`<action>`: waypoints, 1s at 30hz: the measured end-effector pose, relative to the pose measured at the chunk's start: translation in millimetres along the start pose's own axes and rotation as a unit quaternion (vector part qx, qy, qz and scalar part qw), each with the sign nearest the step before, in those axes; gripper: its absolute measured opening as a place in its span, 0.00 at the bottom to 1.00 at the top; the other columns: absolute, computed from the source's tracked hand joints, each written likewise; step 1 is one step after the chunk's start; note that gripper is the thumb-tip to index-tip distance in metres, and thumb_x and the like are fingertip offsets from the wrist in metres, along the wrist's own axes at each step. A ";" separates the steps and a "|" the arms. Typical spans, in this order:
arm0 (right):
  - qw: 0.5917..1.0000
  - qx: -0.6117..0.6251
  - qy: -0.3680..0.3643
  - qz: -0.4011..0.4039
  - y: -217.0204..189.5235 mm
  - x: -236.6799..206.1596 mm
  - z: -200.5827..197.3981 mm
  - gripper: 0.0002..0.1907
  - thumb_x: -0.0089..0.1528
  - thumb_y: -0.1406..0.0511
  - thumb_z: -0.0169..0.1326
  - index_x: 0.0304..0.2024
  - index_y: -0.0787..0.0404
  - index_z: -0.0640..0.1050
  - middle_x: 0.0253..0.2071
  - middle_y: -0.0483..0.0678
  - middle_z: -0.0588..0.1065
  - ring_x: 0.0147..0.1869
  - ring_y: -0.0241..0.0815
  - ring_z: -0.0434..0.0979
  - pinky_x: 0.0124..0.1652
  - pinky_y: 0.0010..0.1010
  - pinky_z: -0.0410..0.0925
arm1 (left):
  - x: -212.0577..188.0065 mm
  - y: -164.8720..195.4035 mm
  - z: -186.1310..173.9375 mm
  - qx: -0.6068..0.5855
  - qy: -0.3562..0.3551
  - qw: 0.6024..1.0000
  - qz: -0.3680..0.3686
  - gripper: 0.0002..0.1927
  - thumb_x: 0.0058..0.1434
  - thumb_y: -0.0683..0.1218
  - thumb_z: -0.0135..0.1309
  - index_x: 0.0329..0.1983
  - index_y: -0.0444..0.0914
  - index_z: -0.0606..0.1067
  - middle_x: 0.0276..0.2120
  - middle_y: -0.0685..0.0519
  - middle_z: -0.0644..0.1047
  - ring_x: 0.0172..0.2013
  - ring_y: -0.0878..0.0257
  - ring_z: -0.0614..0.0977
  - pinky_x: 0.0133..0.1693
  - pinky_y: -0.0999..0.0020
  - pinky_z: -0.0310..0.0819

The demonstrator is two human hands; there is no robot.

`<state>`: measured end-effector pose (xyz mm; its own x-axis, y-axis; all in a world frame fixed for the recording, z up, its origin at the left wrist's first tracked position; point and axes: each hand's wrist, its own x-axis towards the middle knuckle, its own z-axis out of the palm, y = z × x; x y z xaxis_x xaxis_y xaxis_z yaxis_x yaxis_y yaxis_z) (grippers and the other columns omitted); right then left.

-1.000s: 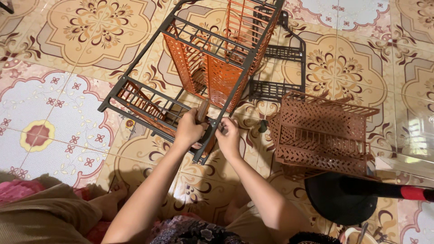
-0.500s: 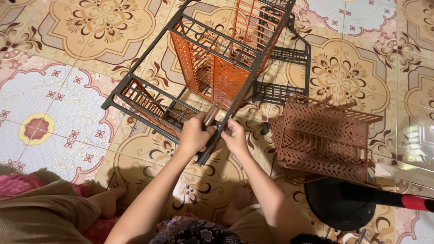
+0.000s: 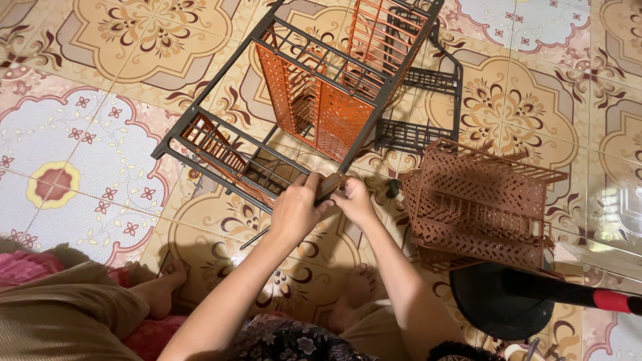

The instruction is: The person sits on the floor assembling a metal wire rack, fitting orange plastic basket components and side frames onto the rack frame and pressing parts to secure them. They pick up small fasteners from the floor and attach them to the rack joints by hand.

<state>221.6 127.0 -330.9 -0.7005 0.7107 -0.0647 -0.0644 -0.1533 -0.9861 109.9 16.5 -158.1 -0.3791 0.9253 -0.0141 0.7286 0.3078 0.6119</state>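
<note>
Nearest me, at the bottom edge, I see patterned cloth over my lap, tan fabric and a pink cloth (image 3: 27, 267) at the left, and a bare foot (image 3: 157, 294) on the tiled floor (image 3: 100, 140). A second foot (image 3: 358, 287) shows between my forearms.

Both arms reach forward and the hands meet at one spot. My left hand (image 3: 294, 210) is curled shut around a brownish handle (image 3: 329, 185) — a tool, I think, with a thin dark shaft (image 3: 254, 238) poking out below the palm toward the floor. My right hand (image 3: 354, 200) is pinched narrow, fingertips touching the tip of that handle right where it meets the rack (image 3: 314, 93).

The rack lies tipped on its side on the floor just beyond the hands — dark grey bars forming the frame, orange slatted panels inside it. One corner post comes down to the point where my hands are working.

To the right, just beside the rack, a brown perforated basket (image 3: 481, 200) sits tilted on the floor. Nearer than it, at lower right, I see a round black base (image 3: 498, 307) with a black bar ending in red (image 3: 612, 301). A clear plastic sheet (image 3: 615, 214) lies at the far right edge.
</note>
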 end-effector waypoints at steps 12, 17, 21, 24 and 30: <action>0.979 0.153 -0.057 0.123 -40.3 -2.9 -1.5 0.11 0.49 0.78 0.47 0.35 0.70 0.72 0.31 0.50 0.73 0.34 0.38 0.72 0.35 0.26 0.66 | 0.0 3.0 -0.1 -0.007 0.008 1.000 -0.016 0.23 0.42 0.49 0.59 0.36 0.34 0.66 0.30 0.41 0.73 0.29 0.45 0.76 0.28 0.55 0.70; 0.973 0.192 -0.085 0.097 -49.6 -4.4 -0.5 0.09 0.51 0.78 0.48 0.35 0.72 0.72 0.32 0.51 0.73 0.36 0.39 0.73 0.39 0.26 0.66 | -1.4 3.4 -2.1 -0.011 -0.001 1.000 -0.027 0.21 0.44 0.48 0.59 0.36 0.34 0.66 0.30 0.42 0.73 0.30 0.46 0.75 0.29 0.56 0.69; 0.982 0.125 -0.051 0.131 -63.0 -6.3 1.9 0.13 0.49 0.78 0.49 0.37 0.70 0.71 0.33 0.50 0.74 0.35 0.38 0.74 0.40 0.25 0.67 | -1.8 3.4 -3.0 -0.027 0.017 0.999 -0.017 0.20 0.42 0.47 0.59 0.35 0.35 0.67 0.31 0.44 0.73 0.30 0.46 0.76 0.29 0.56 0.69; 0.991 0.066 -0.048 0.104 -75.0 -5.6 5.9 0.15 0.49 0.78 0.50 0.40 0.68 0.71 0.33 0.48 0.74 0.35 0.36 0.73 0.39 0.25 0.67 | -1.0 4.2 -3.2 -0.022 0.020 0.999 -0.021 0.20 0.42 0.47 0.59 0.35 0.35 0.67 0.31 0.43 0.73 0.30 0.46 0.75 0.29 0.55 0.69; 0.992 -0.056 -0.064 0.090 -88.4 -7.9 7.6 0.23 0.48 0.78 0.52 0.46 0.63 0.70 0.35 0.43 0.73 0.36 0.30 0.69 0.38 0.21 0.65 | -2.8 4.4 -1.2 -0.003 0.012 1.000 -0.022 0.20 0.43 0.47 0.58 0.36 0.35 0.66 0.30 0.43 0.73 0.29 0.46 0.76 0.28 0.55 0.69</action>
<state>227.4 129.8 -242.1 -0.7788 0.5845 -0.2276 0.1433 -0.1874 -0.9718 113.5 15.0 -154.4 -0.4242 0.9053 -0.0218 0.7081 0.3466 0.6152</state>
